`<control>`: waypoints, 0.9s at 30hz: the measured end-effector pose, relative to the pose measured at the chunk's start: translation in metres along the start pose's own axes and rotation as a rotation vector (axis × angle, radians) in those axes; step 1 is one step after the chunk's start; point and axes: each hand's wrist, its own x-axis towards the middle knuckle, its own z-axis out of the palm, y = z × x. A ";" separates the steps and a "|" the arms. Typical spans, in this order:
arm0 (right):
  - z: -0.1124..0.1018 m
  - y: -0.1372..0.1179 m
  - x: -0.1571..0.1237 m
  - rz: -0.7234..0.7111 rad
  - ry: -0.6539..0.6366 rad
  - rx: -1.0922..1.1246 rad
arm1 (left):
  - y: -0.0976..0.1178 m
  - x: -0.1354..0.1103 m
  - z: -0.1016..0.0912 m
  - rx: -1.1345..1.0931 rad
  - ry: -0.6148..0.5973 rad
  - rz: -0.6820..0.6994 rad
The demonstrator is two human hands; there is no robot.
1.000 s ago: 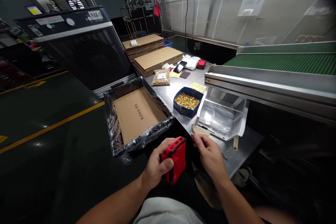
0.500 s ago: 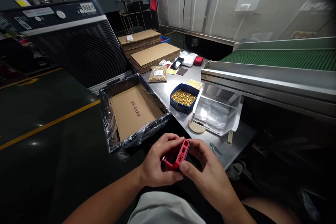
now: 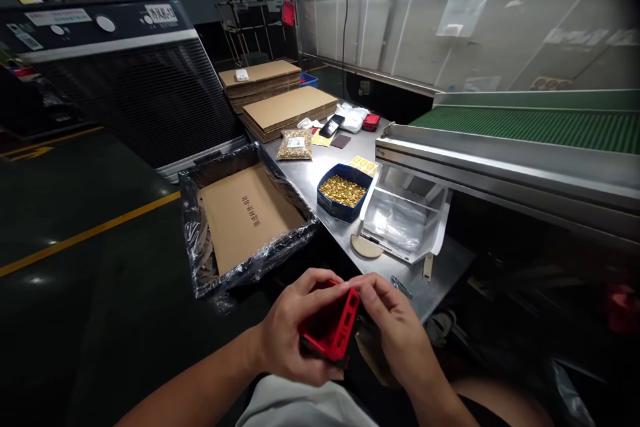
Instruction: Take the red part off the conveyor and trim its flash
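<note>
A hollow red plastic housing with cut-outs along its narrow edge is tilted in front of my body. Its open inside shows, and part of its underside is dark. My left hand wraps around it from the left, fingers over the top and thumb side beneath. At the housing's upper right corner, my right hand pinches with thumb and fingertips close together. Whether anything small sits between those fingertips is hidden.
A plastic-lined box holding cardboard stands left. On the metal table are a blue bin of brass-coloured parts, a white tray, a bag of parts and stacked cardboard. A green conveyor borders the right.
The housing has turned so more of its inside shows, and both hands sit slightly lower in view. My right thumb has moved from the housing's lower end to its upper corner.
</note>
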 end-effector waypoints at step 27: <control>-0.129 0.125 0.016 -0.337 0.705 -1.221 | -0.012 -0.010 -0.004 0.296 -0.162 0.150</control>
